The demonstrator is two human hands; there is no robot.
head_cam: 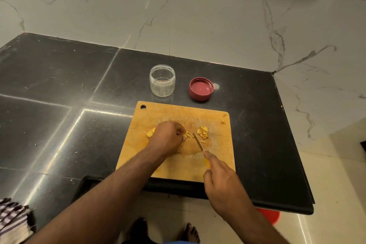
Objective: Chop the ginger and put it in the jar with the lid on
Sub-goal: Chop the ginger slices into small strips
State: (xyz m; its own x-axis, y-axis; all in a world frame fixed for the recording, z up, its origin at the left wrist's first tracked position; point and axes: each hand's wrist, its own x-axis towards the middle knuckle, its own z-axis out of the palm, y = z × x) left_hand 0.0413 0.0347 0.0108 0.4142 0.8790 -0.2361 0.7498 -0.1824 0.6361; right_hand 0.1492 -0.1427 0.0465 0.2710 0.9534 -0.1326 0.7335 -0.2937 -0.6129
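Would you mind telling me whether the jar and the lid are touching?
Apart: the head view shows bare counter between the jar and lid.

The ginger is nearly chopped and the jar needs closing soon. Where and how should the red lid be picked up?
Grip the lid by its ribbed outer rim, coming from above with fingers on opposite sides. It lies flat, hollow side up, on the counter right of the jar, so it must be turned over before closing.

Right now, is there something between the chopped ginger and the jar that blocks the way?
Nothing visible blocks it. The chopped ginger lies on the cutting board; the jar stands open beyond the board's far edge, its red lid off to its right.
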